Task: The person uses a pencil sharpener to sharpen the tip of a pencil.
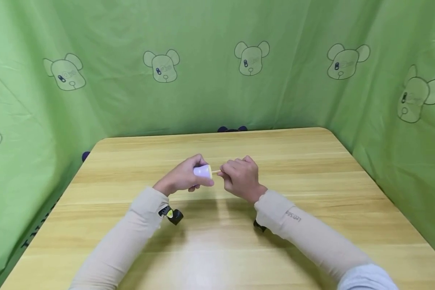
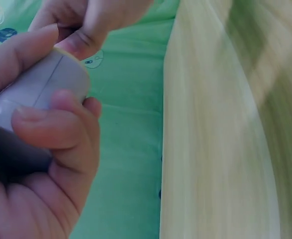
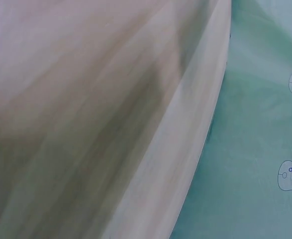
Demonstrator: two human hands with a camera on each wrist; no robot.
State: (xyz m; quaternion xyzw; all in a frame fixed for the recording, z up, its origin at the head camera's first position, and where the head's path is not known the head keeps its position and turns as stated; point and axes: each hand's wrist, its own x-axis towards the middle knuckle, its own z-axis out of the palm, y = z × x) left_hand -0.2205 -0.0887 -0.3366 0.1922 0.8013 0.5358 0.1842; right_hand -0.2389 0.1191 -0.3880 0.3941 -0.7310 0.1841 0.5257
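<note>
My left hand [image 1: 181, 174] grips a small lavender cylinder with a pale yellow rim [image 1: 202, 172], held on its side above the table. In the left wrist view the cylinder [image 2: 61, 82] shows a smooth body with a thin seam line, and curled fingers wrap it. From its rimmed end a thin yellowish stick [image 1: 216, 172] runs across to my right hand [image 1: 242, 177], whose curled fingers pinch its other end. How deep the stick sits in the cylinder is hidden. The right wrist view catches only a sliver of skin at its right edge.
Both hands are over the middle of a light wood-grain table [image 1: 217, 249] with rounded far corners. A green curtain [image 1: 203, 104] printed with bear heads surrounds its back and sides. A black wrist camera [image 1: 175, 216] hangs under the left sleeve.
</note>
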